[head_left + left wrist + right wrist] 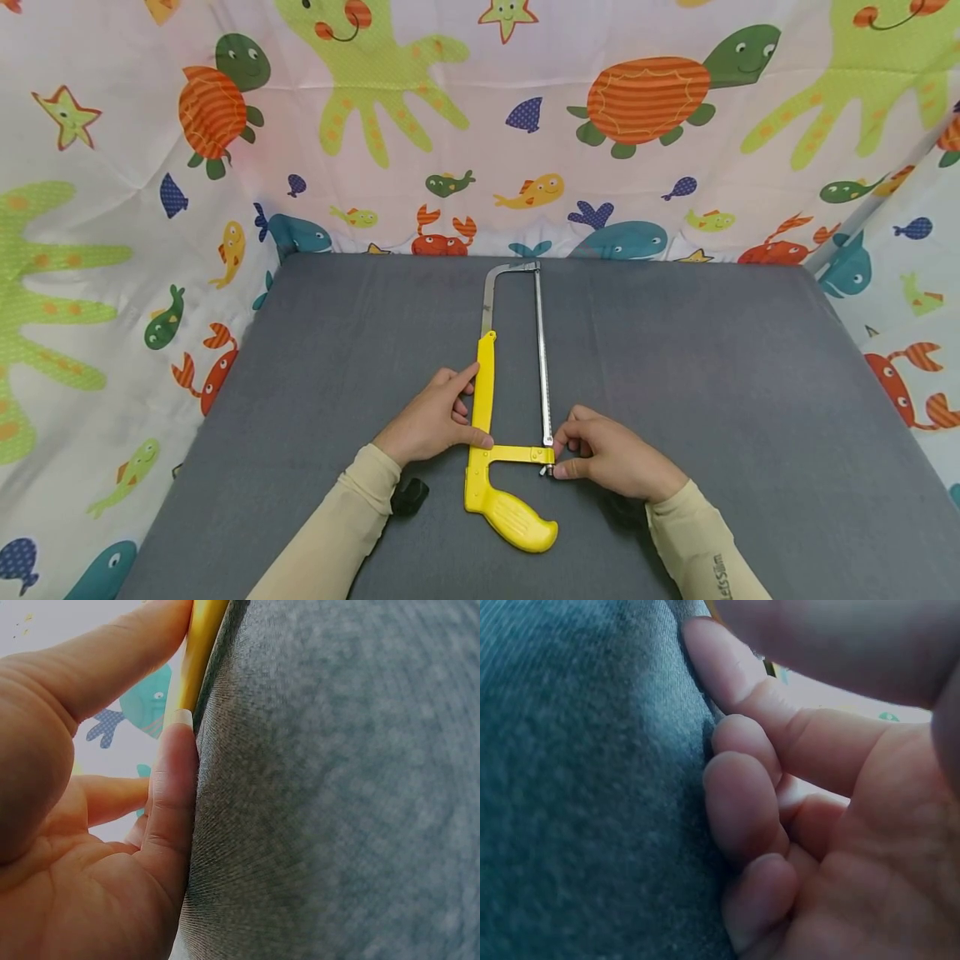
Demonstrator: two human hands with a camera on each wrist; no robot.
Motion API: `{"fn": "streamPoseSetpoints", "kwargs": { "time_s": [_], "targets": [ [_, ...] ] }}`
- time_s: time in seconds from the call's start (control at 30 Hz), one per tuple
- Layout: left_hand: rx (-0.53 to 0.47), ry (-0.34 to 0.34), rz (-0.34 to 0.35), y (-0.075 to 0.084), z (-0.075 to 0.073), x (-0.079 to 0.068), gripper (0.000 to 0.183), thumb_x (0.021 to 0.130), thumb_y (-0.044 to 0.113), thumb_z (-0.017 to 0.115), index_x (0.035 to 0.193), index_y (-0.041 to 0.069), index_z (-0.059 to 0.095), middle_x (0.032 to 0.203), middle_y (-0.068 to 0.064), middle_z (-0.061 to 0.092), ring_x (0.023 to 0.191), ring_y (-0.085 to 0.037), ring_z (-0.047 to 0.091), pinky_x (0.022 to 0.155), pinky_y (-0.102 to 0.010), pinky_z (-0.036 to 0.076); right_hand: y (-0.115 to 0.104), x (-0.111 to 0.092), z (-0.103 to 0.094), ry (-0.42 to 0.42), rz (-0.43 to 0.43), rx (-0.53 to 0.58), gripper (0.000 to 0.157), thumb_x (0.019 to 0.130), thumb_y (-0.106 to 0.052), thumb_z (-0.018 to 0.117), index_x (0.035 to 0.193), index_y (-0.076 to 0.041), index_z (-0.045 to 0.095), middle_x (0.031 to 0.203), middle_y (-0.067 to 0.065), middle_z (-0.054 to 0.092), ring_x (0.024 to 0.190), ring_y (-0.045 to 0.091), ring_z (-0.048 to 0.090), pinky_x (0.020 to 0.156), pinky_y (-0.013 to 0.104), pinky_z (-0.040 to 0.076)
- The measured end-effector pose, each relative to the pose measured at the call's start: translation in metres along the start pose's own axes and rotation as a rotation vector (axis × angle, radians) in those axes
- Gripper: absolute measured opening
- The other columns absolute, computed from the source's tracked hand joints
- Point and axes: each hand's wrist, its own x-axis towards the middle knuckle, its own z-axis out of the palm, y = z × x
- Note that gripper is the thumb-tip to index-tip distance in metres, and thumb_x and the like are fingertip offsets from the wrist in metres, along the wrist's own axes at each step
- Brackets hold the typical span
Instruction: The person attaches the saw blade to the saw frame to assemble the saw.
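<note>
A hacksaw [483,392] with a yellow frame and handle lies on the grey cloth, its silver bow pointing away from me. My left hand [431,417] holds the yellow frame at its left side, thumb over the lower part and index finger farther up. In the left wrist view, fingertips meet the yellow frame [199,660] close to the cloth. At the near end of the blade [542,358], my right hand [618,450] pinches the small metal wing nut [547,471] between thumb and index finger. The right wrist view shows the other fingers curled; the nut is hidden there.
A grey cloth [675,358] covers the table. Printed curtains [480,108] with sea animals rise at its back and both sides. A black object [409,497] sits under the left wrist.
</note>
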Motion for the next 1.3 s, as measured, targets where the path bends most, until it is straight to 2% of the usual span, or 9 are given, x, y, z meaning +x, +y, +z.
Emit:
{"fn": "streamPoseSetpoints", "kwargs": {
  "time_s": [0.37, 0.9, 1.3],
  "targets": [
    [-0.015, 0.006, 0.003, 0.0008, -0.0013, -0.0009, 0.121, 0.076, 0.034, 0.102, 0.173, 0.024, 0.03, 0.129, 0.0, 0.052, 0.096, -0.013, 0.058, 0.086, -0.028, 0.052, -0.0015, 0.0007, 0.0027, 0.029, 0.001, -0.03, 0.018, 0.087, -0.027, 0.091, 0.094, -0.027, 0.075, 0.089, -0.001, 0.05, 0.08, 0.007, 0.05, 0.071, 0.024, 0.041],
    [-0.022, 0.005, -0.003, 0.0015, -0.0009, -0.0006, 0.121, 0.076, 0.033, 0.102, 0.173, 0.024, 0.03, 0.129, 0.0, 0.051, 0.095, -0.014, 0.058, 0.084, -0.028, 0.052, -0.0077, 0.0005, 0.0041, 0.072, -0.006, -0.022, 0.019, 0.083, -0.024, 0.093, 0.09, -0.021, 0.075, 0.087, 0.001, 0.049, 0.079, 0.008, 0.05, 0.071, 0.024, 0.04],
    [-0.031, 0.011, 0.003, 0.0003, -0.0011, -0.0001, 0.122, 0.075, 0.033, 0.102, 0.173, 0.025, 0.03, 0.13, 0.0, 0.052, 0.095, -0.013, 0.058, 0.085, -0.028, 0.053, -0.0044, 0.003, 0.0036, 0.066, 0.01, 0.007, 0.022, 0.08, -0.026, 0.096, 0.091, -0.022, 0.077, 0.087, 0.001, 0.051, 0.08, 0.011, 0.051, 0.071, 0.024, 0.041]
  ]
}}
